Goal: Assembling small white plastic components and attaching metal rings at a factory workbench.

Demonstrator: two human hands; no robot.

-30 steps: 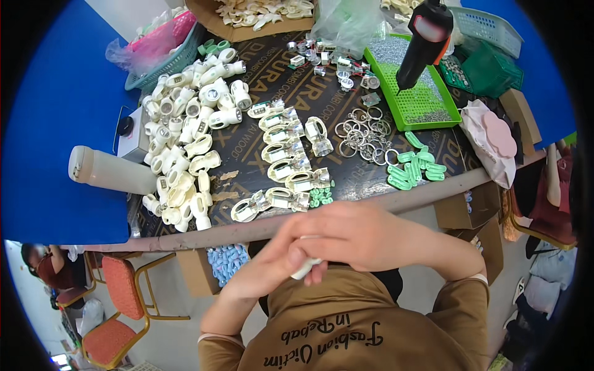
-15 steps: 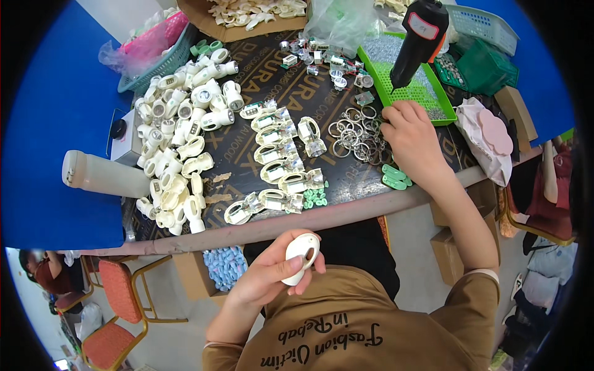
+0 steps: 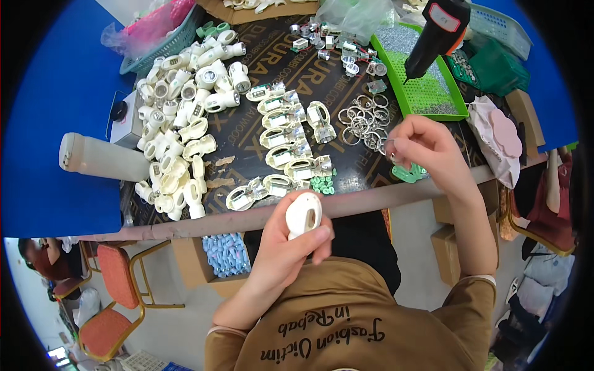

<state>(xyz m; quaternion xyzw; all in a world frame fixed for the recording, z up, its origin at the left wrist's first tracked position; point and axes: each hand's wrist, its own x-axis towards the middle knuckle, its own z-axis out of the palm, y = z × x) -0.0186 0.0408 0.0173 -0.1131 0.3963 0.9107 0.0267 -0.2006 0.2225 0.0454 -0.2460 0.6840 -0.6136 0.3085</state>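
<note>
In my left hand [image 3: 281,253] is a white oval plastic casing [image 3: 303,213] with a finger-sized opening, held upright just off the table's front edge. My right hand [image 3: 427,148] pinches a metal key ring [image 3: 390,148] between thumb and fingertips. That hand hovers beside a pile of key rings [image 3: 366,120] and over several green plastic pieces [image 3: 408,173]. Opened casings with circuit boards [image 3: 284,137] lie in a column at the table's middle. Small green buttons [image 3: 322,184] are heaped at the column's lower end.
A black electric screwdriver [image 3: 433,37] hangs above a green tray [image 3: 461,115] of screws. White casings [image 3: 185,105] pile up at left, near a pale bottle [image 3: 102,157]. Loose lamp parts [image 3: 337,49] lie at the back. A box of blue parts [image 3: 226,255] stands below the table edge.
My right hand has come away from the screwdriver tip, down toward me, and now pinches a key ring. My left hand has risen slightly with the casing. The view has shifted a little.
</note>
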